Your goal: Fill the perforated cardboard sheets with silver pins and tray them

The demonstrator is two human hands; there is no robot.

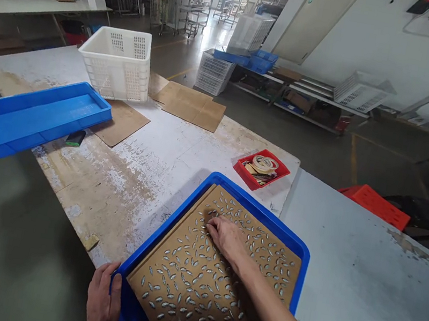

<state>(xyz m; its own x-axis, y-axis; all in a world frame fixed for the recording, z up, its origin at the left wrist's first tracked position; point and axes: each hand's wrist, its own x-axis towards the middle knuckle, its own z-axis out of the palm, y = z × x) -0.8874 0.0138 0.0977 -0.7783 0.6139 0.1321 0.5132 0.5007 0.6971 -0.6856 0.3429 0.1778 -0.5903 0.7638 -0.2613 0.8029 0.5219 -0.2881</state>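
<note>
A blue tray (305,267) with a raised rim sits at the table's edge in front of me. Inside it lies a brown cardboard sheet (158,273), covered with many small, shiny, silver leaf-shaped pieces (191,289) spread apart. My left hand (105,295) is closed over the tray's near left rim, thumb on the inner side. Over the far left part of the cardboard, my right hand (227,237) has its fingertips pinched together, down among the silver pieces. Whatever is between those fingertips is too small to make out. My right forearm covers part of the sheet.
Beyond the tray stands a red bin (262,169) holding tape rolls. A long blue tray (42,114) overhangs the table's left edge, near a white crate (117,66) and cardboard pieces (194,106). Racks and shelving with crates stand farther back.
</note>
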